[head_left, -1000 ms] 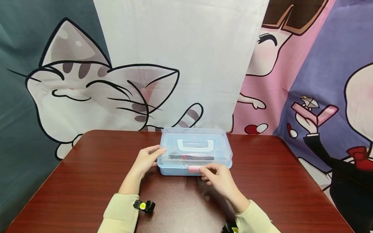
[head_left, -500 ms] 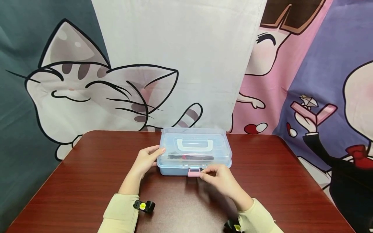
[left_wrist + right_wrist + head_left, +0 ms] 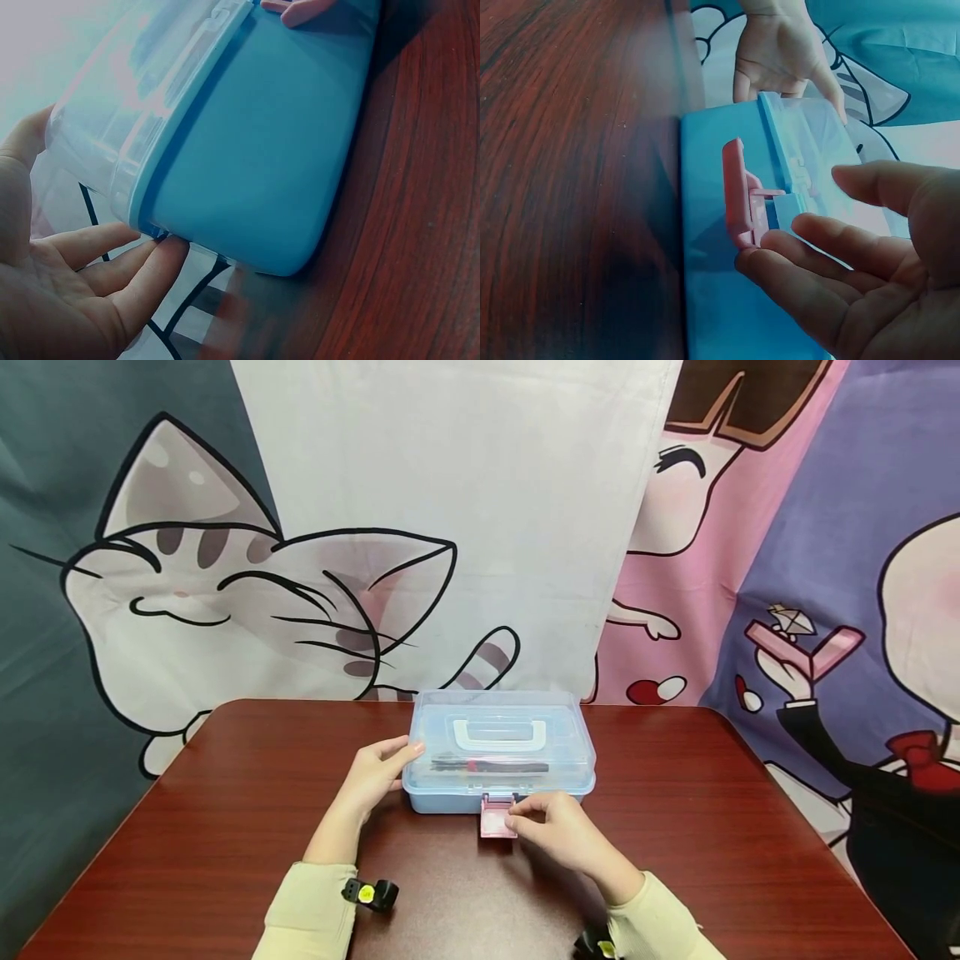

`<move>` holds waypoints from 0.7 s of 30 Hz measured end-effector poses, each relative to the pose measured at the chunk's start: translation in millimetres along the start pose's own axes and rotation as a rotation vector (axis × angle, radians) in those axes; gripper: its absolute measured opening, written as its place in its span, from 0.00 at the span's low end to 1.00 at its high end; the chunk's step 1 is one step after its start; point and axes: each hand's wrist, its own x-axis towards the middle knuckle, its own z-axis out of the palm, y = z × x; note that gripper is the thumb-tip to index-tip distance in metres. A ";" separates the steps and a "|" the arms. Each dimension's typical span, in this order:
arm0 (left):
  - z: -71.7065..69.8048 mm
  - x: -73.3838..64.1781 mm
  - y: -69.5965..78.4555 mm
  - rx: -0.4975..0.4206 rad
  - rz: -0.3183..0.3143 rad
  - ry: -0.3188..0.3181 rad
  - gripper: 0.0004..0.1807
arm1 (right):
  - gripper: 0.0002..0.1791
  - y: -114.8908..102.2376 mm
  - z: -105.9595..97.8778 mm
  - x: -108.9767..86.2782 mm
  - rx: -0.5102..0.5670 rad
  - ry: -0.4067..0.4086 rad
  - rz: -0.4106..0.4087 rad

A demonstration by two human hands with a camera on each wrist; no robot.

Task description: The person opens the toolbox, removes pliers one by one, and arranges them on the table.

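box [image 3: 450,802] set towards the far side of the table [image 3: 225,827], lid [image 3: 566,760] on | my left hand [image 3: 382,772]: thumb on the lid, fingers beneath its edge; a pinch likely steadying the box | my right hand [image 3: 558,831]: fingers loosely bent, thumb wide; tips touching the edge of the outswung pink latch [image 3: 495,823], probably for leverage

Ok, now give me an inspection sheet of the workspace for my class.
Surface: reddish-brown, wood-grained table.
Job's things: blue box, clear lid down; pink latch unfastened, standing out from the front; slender dark items inside, too unclear to name.
Clutter: nothing seen.
Hands: left hand grips the box's left end, thumb on the lid; right hand has fingertips at the latch, thumb apart from it.
Cables: nothing seen.
Surroundings: cartoon-print backdrop behind the table; a black device at each wrist.
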 end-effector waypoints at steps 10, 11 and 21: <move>-0.4 -0.3 1.4 0.009 0.008 0.002 0.43 | 0.08 0.8 0.2 0.0 -0.039 -0.056 0.024; -0.6 -0.4 1.7 0.010 0.008 0.003 0.43 | 0.08 0.9 -0.8 -0.1 -0.043 -0.058 0.024; -6.8 -3.3 2.7 0.070 0.067 -0.074 0.45 | 0.14 -3.7 -21.9 -2.7 -0.019 0.033 -0.006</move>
